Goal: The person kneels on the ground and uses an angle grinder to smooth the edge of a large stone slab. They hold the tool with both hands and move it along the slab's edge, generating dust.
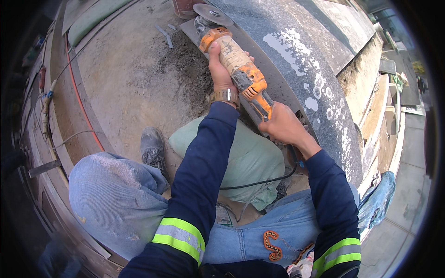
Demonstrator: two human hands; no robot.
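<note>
An orange and grey angle grinder [234, 58], its middle wrapped in tan tape, lies slantwise in both my hands. My left hand [221, 69] is closed round the taped body from below, near the head. Around the rear handle my right hand [285, 124] is wrapped. The round grey disc [213, 14] at the far end sits over the edge of a large grey stone slab [296, 60]; I cannot tell whether it touches. From the handle a black cord [259, 182] curves down across a pale green sack [232, 153] between my legs.
An orange cable [79, 95] and a plug connector [45, 111] run along the boards at left. Loose grey dust [187, 69] and small strips [164, 36] lie on the ground. Wooden boards [374, 106] and a blue plastic sheet [378, 199] are at right. My shoe [153, 147] rests beside the sack.
</note>
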